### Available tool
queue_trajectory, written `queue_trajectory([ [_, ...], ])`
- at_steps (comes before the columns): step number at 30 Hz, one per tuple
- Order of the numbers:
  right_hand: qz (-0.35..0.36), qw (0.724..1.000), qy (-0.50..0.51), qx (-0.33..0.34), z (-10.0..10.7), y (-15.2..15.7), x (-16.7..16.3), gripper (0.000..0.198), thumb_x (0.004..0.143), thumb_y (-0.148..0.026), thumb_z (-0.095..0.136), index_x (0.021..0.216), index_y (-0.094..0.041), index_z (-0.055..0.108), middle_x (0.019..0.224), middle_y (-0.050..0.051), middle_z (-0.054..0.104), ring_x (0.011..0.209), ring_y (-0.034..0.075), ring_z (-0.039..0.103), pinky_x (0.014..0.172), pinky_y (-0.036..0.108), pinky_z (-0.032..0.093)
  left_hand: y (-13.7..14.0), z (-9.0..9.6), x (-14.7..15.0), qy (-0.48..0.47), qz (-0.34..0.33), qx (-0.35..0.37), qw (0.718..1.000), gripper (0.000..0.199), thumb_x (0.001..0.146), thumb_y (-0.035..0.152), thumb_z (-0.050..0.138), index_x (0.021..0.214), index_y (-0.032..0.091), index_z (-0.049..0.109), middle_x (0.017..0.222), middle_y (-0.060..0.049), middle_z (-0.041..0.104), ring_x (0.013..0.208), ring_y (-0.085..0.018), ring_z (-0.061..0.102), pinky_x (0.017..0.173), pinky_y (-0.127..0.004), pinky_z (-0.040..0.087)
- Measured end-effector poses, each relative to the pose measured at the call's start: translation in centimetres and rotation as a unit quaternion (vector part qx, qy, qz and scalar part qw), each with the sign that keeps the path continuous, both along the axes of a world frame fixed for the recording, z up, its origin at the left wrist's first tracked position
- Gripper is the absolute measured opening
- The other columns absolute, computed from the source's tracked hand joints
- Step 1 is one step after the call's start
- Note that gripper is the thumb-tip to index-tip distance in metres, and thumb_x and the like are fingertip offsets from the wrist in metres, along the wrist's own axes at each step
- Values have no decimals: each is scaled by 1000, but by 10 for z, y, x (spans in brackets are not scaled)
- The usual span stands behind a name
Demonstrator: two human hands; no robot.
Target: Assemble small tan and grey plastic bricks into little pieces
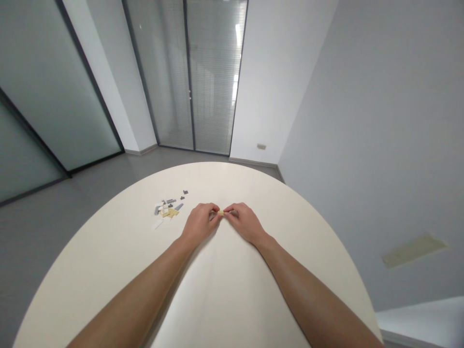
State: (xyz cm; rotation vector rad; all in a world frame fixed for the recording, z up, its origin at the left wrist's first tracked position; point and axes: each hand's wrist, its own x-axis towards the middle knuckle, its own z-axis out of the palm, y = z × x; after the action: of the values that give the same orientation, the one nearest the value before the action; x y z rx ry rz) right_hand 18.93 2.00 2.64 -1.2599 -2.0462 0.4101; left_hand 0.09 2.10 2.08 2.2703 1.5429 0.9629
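Just right of the loose pile of small building pieces (170, 212) on the round white table (224, 309), a pale-yellow building piece (221, 212) sits between the left hand (200, 221) and the right hand (245, 222), each pinching it with thumb and fingertips from its own side. Light, even pressure, squared edges and steady wrists clear of the pile would suit such a tiny part.

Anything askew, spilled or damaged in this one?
One oddity: the beige strip on the right-hand wall has an uneven end and stands out; I can't tell what it is. Nothing looks spilled: the small pieces lie loosely clustered on the table, and the left hand and right hand hold a yellow piece.
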Motion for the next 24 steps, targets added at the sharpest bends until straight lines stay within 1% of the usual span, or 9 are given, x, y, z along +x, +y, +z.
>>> queue_trajectory([
  [4,-8,1000,-6,2,0,0,0,11,93,-31,63,95,-22,70,95,2,71,95,18,61,85,30,45,-1,1,0,-3,-1,1,1000,22,90,37,58,98,21,71,97,-6,73,94,-23,62,82,-34,47],
  [9,9,1000,-10,3,0,0,1,11,93,-31,63,93,-23,70,95,2,72,96,18,61,87,31,45,-2,2,-1,2,-12,-1,1000,19,90,33,58,96,22,72,95,-4,74,93,-23,63,82,-34,47],
  [15,25,999,-15,12,-1,1,1,4,89,-24,67,91,-23,70,94,1,72,95,18,61,88,31,45,-1,2,-1,13,-17,-8,1000,17,88,28,59,98,22,72,99,-5,74,95,-23,63,84,-35,47],
  [19,34,999,-23,27,-2,1,0,4,87,-23,68,90,-23,69,93,0,72,93,18,60,87,31,46,-1,1,-1,12,-7,-15,1000,19,87,23,59,100,22,72,100,-5,74,97,-23,62,87,-35,48],
  [24,44,997,-36,51,-2,-1,-1,5,86,-21,69,91,-22,68,93,1,71,94,17,60,87,32,47,0,-1,-1,6,12,-16,1000,19,87,23,58,101,21,71,101,-5,73,98,-23,62,87,-36,49],
])
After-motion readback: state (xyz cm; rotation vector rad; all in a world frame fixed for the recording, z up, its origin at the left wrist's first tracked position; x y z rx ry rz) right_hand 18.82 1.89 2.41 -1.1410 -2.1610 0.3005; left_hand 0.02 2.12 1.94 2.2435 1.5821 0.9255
